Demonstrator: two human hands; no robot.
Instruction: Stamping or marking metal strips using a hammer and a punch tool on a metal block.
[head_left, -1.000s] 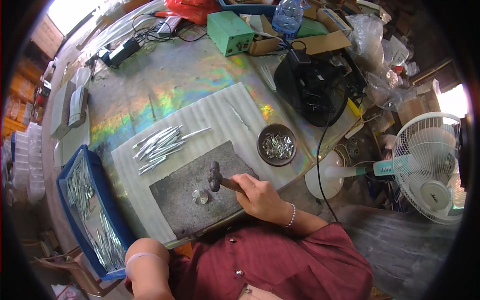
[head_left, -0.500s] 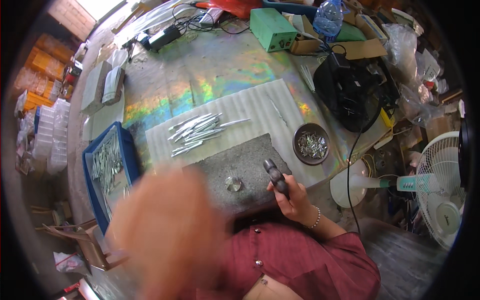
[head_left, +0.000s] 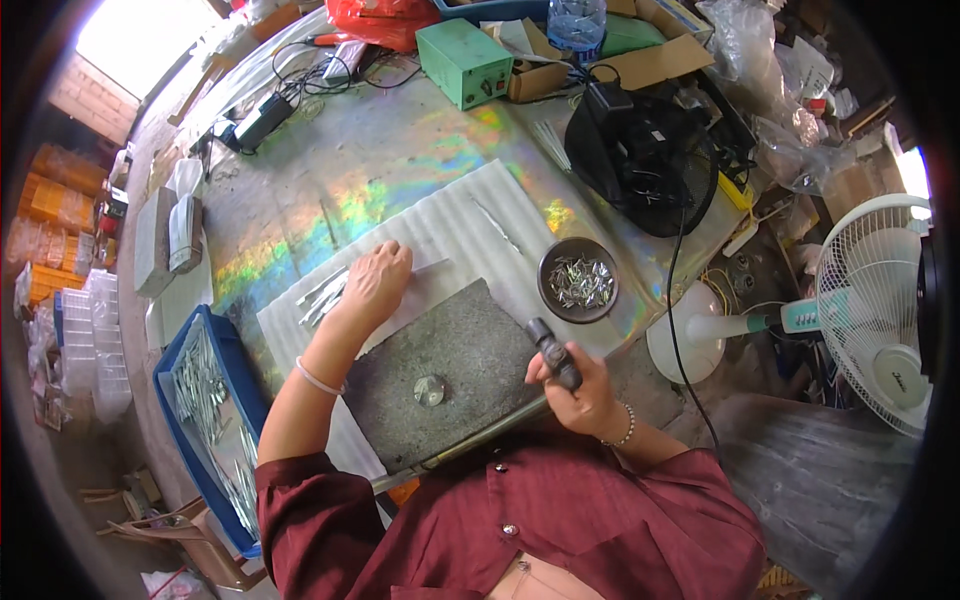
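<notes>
Hands at the stone slab (head_left: 470,375), seen from my head camera.
My left hand (head_left: 375,280) lies with fingers together on the metal strips (head_left: 325,293); my right hand (head_left: 585,385) grips a hammer (head_left: 553,352) upright at the slab's right edge.

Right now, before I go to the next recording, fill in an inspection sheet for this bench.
Surface: table with iridescent sheen; white corrugated sheet; grey stone slab on it.
Job's things: metal strips on the sheet; small round metal piece on the slab; hammer.
Clutter: bowl of metal bits, blue tray, green box, cardboard boxes, plastic bags.
Hands: left hand on the strips; right hand grips the hammer handle.
Cables: black cable running off the table edge; tangle at the far side.
Surroundings: white fan at the right; stacked containers at the left.
</notes>
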